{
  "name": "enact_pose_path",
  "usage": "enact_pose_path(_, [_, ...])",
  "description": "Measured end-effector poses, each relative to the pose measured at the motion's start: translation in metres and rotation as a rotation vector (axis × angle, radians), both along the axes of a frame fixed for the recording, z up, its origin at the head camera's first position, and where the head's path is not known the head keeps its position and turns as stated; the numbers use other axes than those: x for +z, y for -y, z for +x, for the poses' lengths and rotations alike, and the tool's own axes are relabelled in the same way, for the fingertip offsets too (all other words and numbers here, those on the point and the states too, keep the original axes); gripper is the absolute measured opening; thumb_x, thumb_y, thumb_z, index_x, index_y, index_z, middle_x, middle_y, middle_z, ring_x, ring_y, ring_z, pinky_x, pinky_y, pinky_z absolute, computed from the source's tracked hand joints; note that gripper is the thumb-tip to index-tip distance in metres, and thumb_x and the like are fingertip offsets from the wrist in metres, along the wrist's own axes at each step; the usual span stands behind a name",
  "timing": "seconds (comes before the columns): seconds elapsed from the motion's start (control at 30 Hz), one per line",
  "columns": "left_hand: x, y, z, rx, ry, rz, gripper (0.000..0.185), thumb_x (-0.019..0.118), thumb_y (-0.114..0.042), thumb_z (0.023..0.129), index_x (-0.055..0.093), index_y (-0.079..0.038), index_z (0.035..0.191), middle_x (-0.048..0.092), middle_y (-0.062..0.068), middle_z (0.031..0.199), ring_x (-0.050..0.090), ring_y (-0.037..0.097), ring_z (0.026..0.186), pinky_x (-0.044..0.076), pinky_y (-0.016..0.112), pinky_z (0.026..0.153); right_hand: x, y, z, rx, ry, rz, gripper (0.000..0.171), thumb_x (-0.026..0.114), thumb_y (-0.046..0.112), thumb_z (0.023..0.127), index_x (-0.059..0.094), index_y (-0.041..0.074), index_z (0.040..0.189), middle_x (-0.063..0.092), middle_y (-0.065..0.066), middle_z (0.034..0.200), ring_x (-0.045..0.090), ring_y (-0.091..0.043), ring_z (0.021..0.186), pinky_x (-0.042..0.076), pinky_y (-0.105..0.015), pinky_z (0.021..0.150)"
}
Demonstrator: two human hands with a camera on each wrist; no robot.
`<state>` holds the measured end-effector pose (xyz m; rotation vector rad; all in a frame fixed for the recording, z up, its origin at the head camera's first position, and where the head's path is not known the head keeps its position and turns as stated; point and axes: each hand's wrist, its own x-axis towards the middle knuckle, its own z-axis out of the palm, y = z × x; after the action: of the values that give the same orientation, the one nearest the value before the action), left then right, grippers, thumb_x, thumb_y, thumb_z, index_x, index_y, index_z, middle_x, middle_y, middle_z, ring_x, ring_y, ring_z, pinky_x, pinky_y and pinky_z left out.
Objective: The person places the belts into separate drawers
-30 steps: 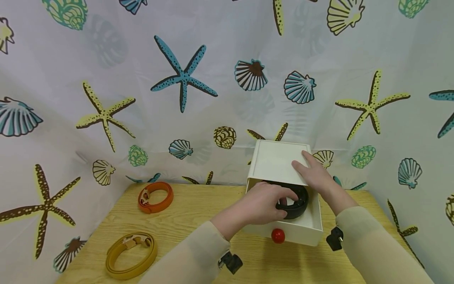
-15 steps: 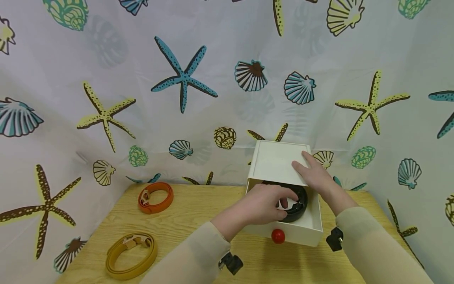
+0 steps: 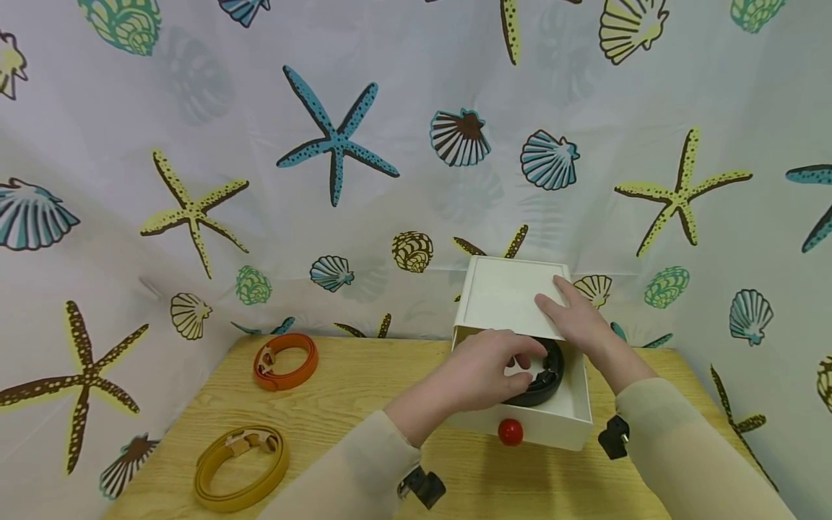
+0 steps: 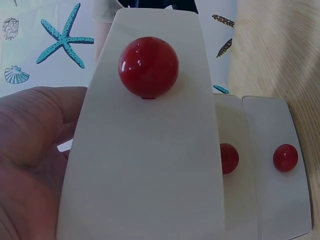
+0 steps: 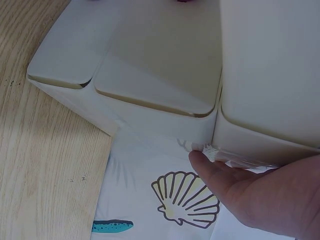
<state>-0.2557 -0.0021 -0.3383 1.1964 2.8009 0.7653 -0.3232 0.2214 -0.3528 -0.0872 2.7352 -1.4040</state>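
A coiled black belt [image 3: 549, 379] lies in the pulled-out top drawer [image 3: 552, 426] of a small white drawer cabinet [image 3: 510, 292]. My left hand [image 3: 487, 368] hovers over the drawer's left part, thumb and fingers spread apart beside the coil, gripping nothing. It covers part of the belt. In the left wrist view, that drawer's white front with its red knob [image 4: 148, 67] fills the middle, and the thumb side of the hand shows at the left. Across the cabinet's top right edge rests my right hand [image 3: 575, 318], fingers extended; the right wrist view shows it against the cabinet's side.
An orange coiled belt [image 3: 286, 361] and a mustard-yellow coiled belt [image 3: 240, 469] lie at the left of the wooden table [image 3: 351, 383]. Two lower drawers with red knobs [image 4: 285, 158] are pushed in. A shell-and-starfish curtain [image 3: 390, 87] stands behind and at both sides.
The left hand has loosened from the black belt, its thumb and fingers parting and rising slightly. The belt has settled in the drawer. The right hand has stayed put.
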Motion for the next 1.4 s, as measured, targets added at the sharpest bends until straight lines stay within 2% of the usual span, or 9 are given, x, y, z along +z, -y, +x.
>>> enact_pose_path(0.2, [0.002, 0.001, 0.005, -0.007, 0.011, 0.041, 0.033, 0.072, -0.012, 0.106, 0.076, -0.014, 0.138, 0.073, -0.008, 0.111, 0.065, 0.010, 0.100, 0.052, 0.024, 0.087, 0.000, 0.000, -0.001, 0.000, -0.005, 0.005, 0.084, 0.046, 0.050, 0.117, 0.006, 0.009, 0.177, 0.006, -0.027, 0.181, 0.009, -0.051, 0.166, 0.016, -0.071, 0.129])
enact_pose_path(0.4, [0.005, 0.004, 0.012, -0.015, 0.021, 0.096, 0.029, 0.069, -0.014, 0.108, 0.076, -0.014, 0.136, 0.072, -0.011, 0.109, 0.066, 0.013, 0.104, 0.052, 0.025, 0.092, 0.000, 0.000, -0.001, 0.010, -0.012, 0.003, 0.084, 0.046, 0.050, 0.117, 0.006, 0.007, 0.177, 0.007, -0.029, 0.181, 0.009, -0.051, 0.165, 0.016, -0.070, 0.129])
enact_pose_path(0.5, [0.006, 0.007, 0.016, -0.016, 0.049, 0.144, 0.027, 0.068, -0.015, 0.110, 0.076, -0.012, 0.136, 0.072, -0.010, 0.109, 0.065, 0.015, 0.105, 0.052, 0.025, 0.092, 0.001, 0.000, -0.001, 0.012, -0.010, -0.001, 0.084, 0.046, 0.050, 0.117, 0.006, 0.008, 0.177, 0.007, -0.028, 0.181, 0.009, -0.051, 0.165, 0.016, -0.070, 0.129])
enact_pose_path(0.8, [0.008, 0.016, 0.029, -0.004, 0.121, 0.288, 0.024, 0.069, -0.015, 0.111, 0.075, -0.011, 0.134, 0.074, -0.005, 0.118, 0.064, 0.005, 0.101, 0.056, 0.028, 0.091, 0.001, 0.000, -0.001, 0.009, -0.004, 0.000, 0.085, 0.046, 0.051, 0.117, 0.005, 0.009, 0.177, 0.006, -0.029, 0.181, 0.009, -0.051, 0.165, 0.016, -0.071, 0.129])
enact_pose_path(0.93, [0.009, 0.020, 0.037, 0.014, 0.147, 0.315, 0.024, 0.068, -0.019, 0.112, 0.075, -0.014, 0.135, 0.074, -0.006, 0.125, 0.064, 0.004, 0.102, 0.058, 0.031, 0.091, 0.000, -0.001, -0.001, 0.004, 0.001, 0.005, 0.084, 0.046, 0.052, 0.117, 0.005, 0.009, 0.178, 0.006, -0.028, 0.181, 0.010, -0.051, 0.165, 0.016, -0.071, 0.128])
enact_pose_path(1.13, [0.009, 0.025, 0.047, 0.050, 0.211, 0.348, 0.025, 0.068, -0.025, 0.113, 0.075, -0.021, 0.136, 0.070, -0.016, 0.119, 0.065, 0.004, 0.104, 0.057, 0.033, 0.094, 0.000, -0.001, 0.000, 0.003, 0.006, 0.002, 0.084, 0.046, 0.052, 0.117, 0.005, 0.010, 0.178, 0.006, -0.028, 0.181, 0.010, -0.051, 0.165, 0.016, -0.071, 0.128])
enact_pose_path(1.27, [0.010, 0.028, 0.053, 0.068, 0.242, 0.367, 0.027, 0.068, -0.029, 0.113, 0.074, -0.024, 0.139, 0.069, -0.017, 0.119, 0.065, 0.004, 0.105, 0.056, 0.034, 0.096, 0.000, 0.000, 0.000, 0.006, 0.005, -0.001, 0.084, 0.046, 0.052, 0.117, 0.005, 0.010, 0.178, 0.005, -0.028, 0.181, 0.009, -0.052, 0.165, 0.016, -0.072, 0.128])
enact_pose_path(1.4, [0.011, 0.030, 0.060, 0.060, 0.260, 0.403, 0.027, 0.069, -0.027, 0.112, 0.074, -0.024, 0.138, 0.069, -0.017, 0.118, 0.066, 0.004, 0.104, 0.055, 0.030, 0.096, 0.000, 0.000, 0.000, 0.004, 0.000, 0.003, 0.085, 0.046, 0.052, 0.117, 0.005, 0.010, 0.178, 0.006, -0.028, 0.181, 0.010, -0.052, 0.165, 0.016, -0.072, 0.128])
